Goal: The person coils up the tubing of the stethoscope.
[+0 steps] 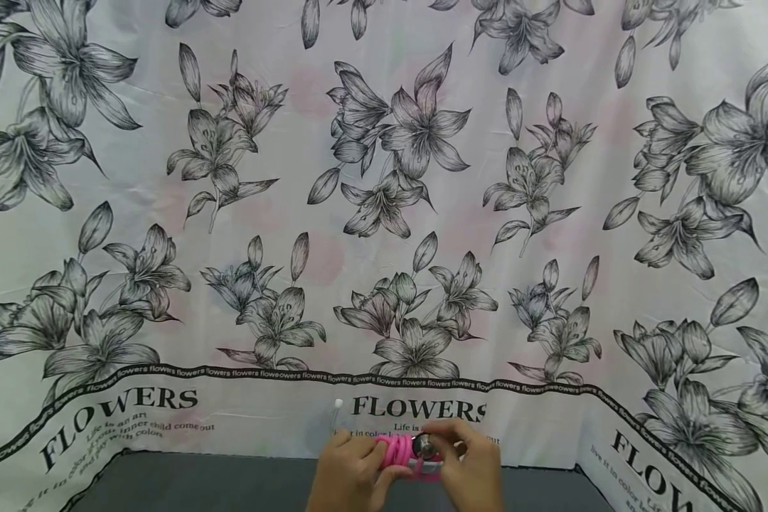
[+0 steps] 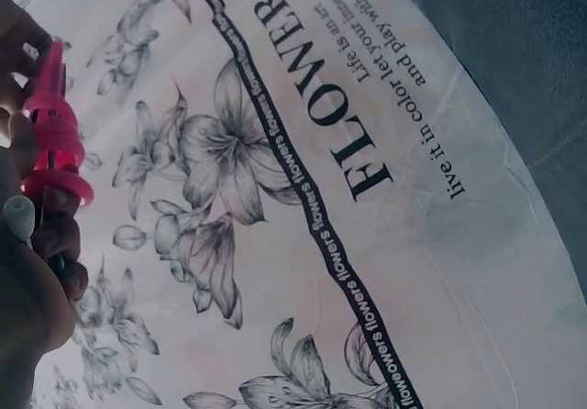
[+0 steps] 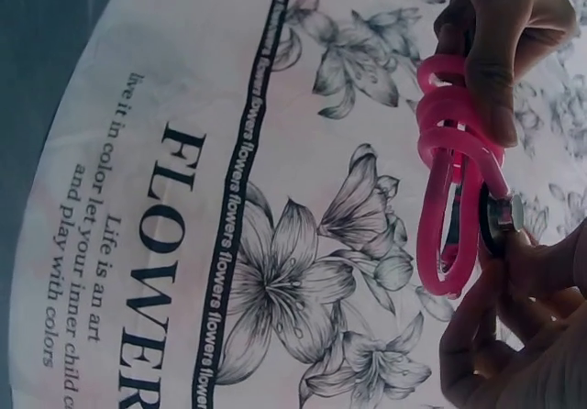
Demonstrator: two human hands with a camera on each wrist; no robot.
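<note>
A stethoscope with pink tubing [image 1: 397,452] is up between both hands, its tubing wound in several coils around itself. My left hand [image 1: 352,469] grips the coiled bundle, thumb along its near side. A white ear tip [image 2: 18,215] sticks out past that hand. My right hand [image 1: 470,459] pinches the round metal chest piece [image 3: 503,221], which has a dark rim, between thumb and fingers. Beside the chest piece, a long loop of tubing [image 3: 429,253] extends out of the coils, with metal showing inside it. The left palm hides part of the bundle.
Below the hands lies a dark grey table surface [image 1: 230,483]. A white cloth [image 1: 281,419] printed with lilies and the word FLOWERS hangs behind it and wraps round both sides.
</note>
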